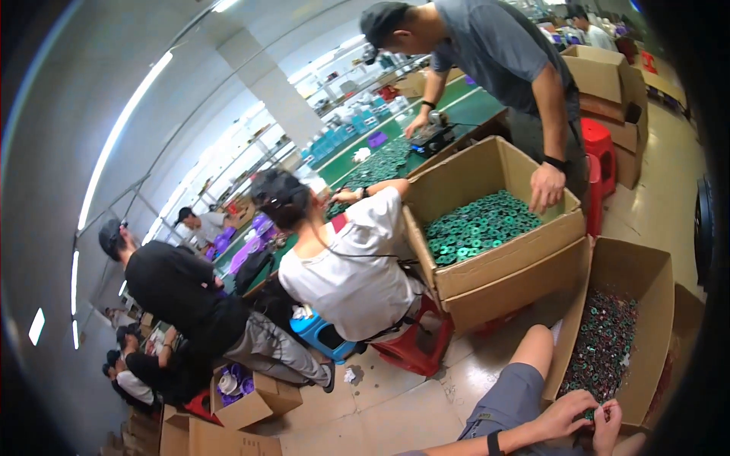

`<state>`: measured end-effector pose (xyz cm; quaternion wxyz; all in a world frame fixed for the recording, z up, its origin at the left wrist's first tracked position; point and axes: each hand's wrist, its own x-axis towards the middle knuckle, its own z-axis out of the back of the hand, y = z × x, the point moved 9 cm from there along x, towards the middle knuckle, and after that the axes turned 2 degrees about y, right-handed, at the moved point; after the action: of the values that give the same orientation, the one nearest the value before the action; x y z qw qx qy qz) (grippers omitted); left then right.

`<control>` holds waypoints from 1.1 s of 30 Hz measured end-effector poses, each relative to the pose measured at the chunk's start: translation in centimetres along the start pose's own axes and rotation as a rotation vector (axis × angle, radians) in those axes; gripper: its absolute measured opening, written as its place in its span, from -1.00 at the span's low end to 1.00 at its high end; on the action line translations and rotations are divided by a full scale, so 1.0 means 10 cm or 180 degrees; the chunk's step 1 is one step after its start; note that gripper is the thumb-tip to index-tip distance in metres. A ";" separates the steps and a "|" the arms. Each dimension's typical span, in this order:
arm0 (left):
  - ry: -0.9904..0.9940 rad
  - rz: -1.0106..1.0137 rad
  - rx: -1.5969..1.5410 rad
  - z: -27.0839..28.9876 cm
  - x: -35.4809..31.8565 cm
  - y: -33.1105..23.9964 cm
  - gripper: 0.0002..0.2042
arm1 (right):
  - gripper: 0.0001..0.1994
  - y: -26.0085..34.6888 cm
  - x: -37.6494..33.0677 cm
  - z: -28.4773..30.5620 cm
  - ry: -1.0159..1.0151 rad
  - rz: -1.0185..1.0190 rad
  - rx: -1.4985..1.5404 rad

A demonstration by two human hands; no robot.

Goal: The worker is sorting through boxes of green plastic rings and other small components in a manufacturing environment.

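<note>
Tiled floor (380, 423) beyond; I see the left hand (564, 415) and right hand (607, 427) (fingers curled) pinching a green piece (588, 415).

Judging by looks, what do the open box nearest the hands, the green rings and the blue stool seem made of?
Open box: likely cardboard, matte, plain brown walls.
Green rings: perhaps plastic or coated metal; slight sheen, too small to settle.
Blue stool: probably moulded plastic, smooth, evenly coloured.

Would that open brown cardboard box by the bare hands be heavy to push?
The open brown cardboard box might feel heavy: many small green and dark-red pieces lie inside. Its thin walls would probably bend; the loose pieces could slide.
</note>
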<state>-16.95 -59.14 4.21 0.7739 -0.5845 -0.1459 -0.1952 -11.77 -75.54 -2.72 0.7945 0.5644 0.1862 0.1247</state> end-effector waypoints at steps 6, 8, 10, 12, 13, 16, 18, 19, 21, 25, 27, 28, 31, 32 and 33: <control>-0.0003 -0.0115 0.0511 -0.06 -0.05 0.03 -0.58 | -0.85 0.63 0.03 -0.18 0.0094 0.0772 -0.1361; -0.0218 -0.0070 0.0620 0.06 -0.03 -0.02 -0.59 | -0.84 1.00 -0.03 -0.27 -0.0475 0.1532 -0.2482; -0.0395 -0.0166 0.0509 0.18 -0.02 -0.14 -0.59 | -0.85 0.59 0.17 -0.14 -0.0108 0.0664 -0.1242; -0.0598 -0.0136 0.0345 0.28 -0.04 -0.16 -0.58 | -0.90 0.28 0.22 -0.35 0.0832 -0.0825 0.2001; -0.0741 -0.0127 0.0117 0.33 -0.05 -0.16 -0.57 | -0.90 0.31 0.26 -0.37 0.0891 -0.0816 0.1988; -0.0745 -0.0165 0.0422 0.34 -0.04 -0.17 -0.53 | -0.88 0.06 0.34 -0.45 0.0968 -0.1120 0.2876; -0.0609 -0.0110 0.0548 0.25 -0.03 -0.06 -0.52 | -0.87 0.42 0.26 -0.26 0.0295 -0.0049 0.0850; -0.0450 0.0038 0.0552 0.18 -0.01 0.00 -0.52 | -0.86 0.85 0.12 -0.18 -0.0350 0.0980 -0.1209; -0.0152 0.0108 0.0381 -0.02 0.02 0.03 -0.51 | -0.79 0.75 0.06 0.01 -0.0754 0.1163 -0.1524; -0.0732 -0.0060 0.0388 0.19 0.10 -0.17 -0.60 | -0.85 -0.22 0.22 -0.06 -0.0299 -0.0489 0.2437; -0.0345 0.0235 0.0380 0.06 0.19 -0.04 -0.60 | -0.85 0.51 0.00 0.17 -0.1117 0.0889 -0.0636; -0.0209 0.0260 0.0309 -0.04 0.27 -0.09 -0.62 | -0.86 0.81 -0.13 0.23 -0.1135 0.1212 -0.1281; 0.0201 0.0102 0.0172 -0.30 0.39 -0.27 -0.64 | -0.87 0.32 -0.33 0.46 -0.0841 -0.0023 0.0602; 0.0243 -0.0023 0.0299 -0.34 0.44 -0.32 -0.65 | -0.87 0.15 -0.31 0.44 -0.0878 -0.0126 0.0941; 0.0265 -0.0159 0.0426 -0.40 0.46 -0.35 -0.66 | -0.87 0.07 -0.35 0.41 -0.0913 -0.0178 0.1296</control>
<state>-14.59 -64.40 8.22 0.8115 -0.5190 -0.1409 -0.2285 -13.10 -80.23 -0.27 0.6858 0.7194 0.1084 -0.0189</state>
